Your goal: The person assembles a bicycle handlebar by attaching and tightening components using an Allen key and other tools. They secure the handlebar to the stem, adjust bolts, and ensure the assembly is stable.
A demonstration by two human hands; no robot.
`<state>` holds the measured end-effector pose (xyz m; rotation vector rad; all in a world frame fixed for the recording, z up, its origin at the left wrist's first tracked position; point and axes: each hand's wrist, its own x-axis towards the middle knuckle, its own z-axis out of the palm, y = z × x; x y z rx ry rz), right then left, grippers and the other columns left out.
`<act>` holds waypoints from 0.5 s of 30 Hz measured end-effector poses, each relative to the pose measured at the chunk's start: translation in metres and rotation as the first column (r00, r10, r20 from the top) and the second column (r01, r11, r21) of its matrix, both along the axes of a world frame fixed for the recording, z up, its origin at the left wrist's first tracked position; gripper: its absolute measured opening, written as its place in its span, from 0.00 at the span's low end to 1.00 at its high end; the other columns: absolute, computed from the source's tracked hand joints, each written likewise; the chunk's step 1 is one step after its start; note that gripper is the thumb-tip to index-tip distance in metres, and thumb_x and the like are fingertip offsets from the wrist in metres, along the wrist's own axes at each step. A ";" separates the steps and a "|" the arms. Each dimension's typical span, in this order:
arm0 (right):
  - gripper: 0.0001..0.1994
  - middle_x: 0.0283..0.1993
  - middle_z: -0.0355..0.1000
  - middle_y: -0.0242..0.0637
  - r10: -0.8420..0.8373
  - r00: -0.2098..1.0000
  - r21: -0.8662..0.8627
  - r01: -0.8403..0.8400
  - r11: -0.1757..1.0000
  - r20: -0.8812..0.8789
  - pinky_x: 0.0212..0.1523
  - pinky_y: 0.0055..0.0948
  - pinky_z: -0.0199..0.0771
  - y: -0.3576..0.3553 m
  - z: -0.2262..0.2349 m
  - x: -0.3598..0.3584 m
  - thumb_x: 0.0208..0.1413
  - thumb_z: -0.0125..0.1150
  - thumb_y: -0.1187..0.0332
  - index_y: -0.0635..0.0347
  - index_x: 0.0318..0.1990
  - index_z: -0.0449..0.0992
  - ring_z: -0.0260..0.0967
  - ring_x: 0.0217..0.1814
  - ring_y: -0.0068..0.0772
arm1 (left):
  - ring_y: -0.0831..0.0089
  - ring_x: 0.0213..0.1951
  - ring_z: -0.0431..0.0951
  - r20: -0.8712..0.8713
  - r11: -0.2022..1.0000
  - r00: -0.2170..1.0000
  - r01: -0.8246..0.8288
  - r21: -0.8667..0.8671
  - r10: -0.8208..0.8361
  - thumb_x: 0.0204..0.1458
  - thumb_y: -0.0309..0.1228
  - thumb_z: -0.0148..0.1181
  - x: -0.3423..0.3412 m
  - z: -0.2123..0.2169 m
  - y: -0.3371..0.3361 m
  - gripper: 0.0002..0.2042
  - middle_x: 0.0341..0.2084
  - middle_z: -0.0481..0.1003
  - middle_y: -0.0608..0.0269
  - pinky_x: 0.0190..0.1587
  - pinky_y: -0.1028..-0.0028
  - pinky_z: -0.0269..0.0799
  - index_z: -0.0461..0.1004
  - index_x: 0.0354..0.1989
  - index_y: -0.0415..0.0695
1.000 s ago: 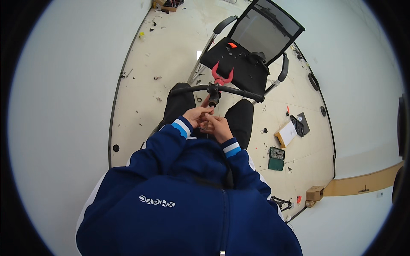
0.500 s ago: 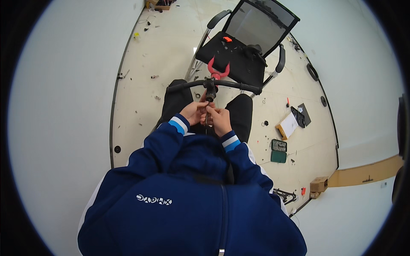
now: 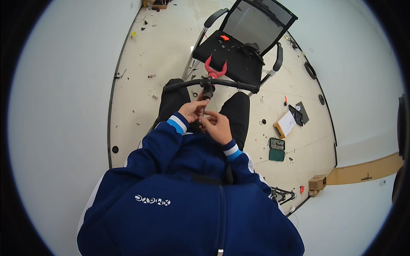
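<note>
1. The left hand and right hand meet just above the lap, near the black handlebar, which lies across the knees.
2. Fingers of both hands are curled together around something small and thin under the handlebar's centre clamp; what it is cannot be told.
3. A red hook-shaped part sits just beyond the handlebar.
4. Farther off stands a black office chair; a green case lies on the floor to the right.
</note>
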<state>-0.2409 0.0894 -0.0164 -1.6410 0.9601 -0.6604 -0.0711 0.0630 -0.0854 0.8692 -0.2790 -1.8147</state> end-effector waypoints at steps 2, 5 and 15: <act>0.23 0.33 0.80 0.44 0.037 0.994 -0.223 -0.059 0.973 -0.104 0.40 0.28 0.82 0.013 0.010 -0.003 0.51 0.72 0.68 0.74 0.51 0.75 0.82 0.34 0.33 | 0.81 0.22 0.64 0.006 0.999 1.000 -0.014 0.033 0.013 0.53 0.36 0.72 0.000 -0.001 0.000 0.08 0.20 0.71 0.77 0.28 0.78 0.57 0.78 0.30 0.51; 0.22 0.34 0.79 0.43 0.096 0.992 -0.261 -0.115 0.958 -0.087 0.39 0.29 0.82 0.020 0.018 -0.003 0.50 0.71 0.71 0.69 0.53 0.76 0.82 0.36 0.34 | 0.81 0.23 0.64 0.028 0.999 0.999 -0.045 0.025 0.044 0.53 0.36 0.72 -0.001 -0.003 -0.003 0.09 0.19 0.70 0.76 0.28 0.78 0.58 0.78 0.28 0.51; 0.05 0.27 0.75 0.43 -0.053 0.970 -0.757 -0.150 0.636 -0.238 0.29 0.37 0.77 0.010 0.009 0.000 0.52 0.67 0.71 0.63 0.32 0.79 0.74 0.26 0.49 | 0.75 0.29 0.70 -0.048 0.998 0.998 -0.026 0.059 0.029 0.57 0.38 0.68 -0.004 0.006 0.004 0.09 0.24 0.73 0.71 0.35 0.74 0.68 0.78 0.34 0.46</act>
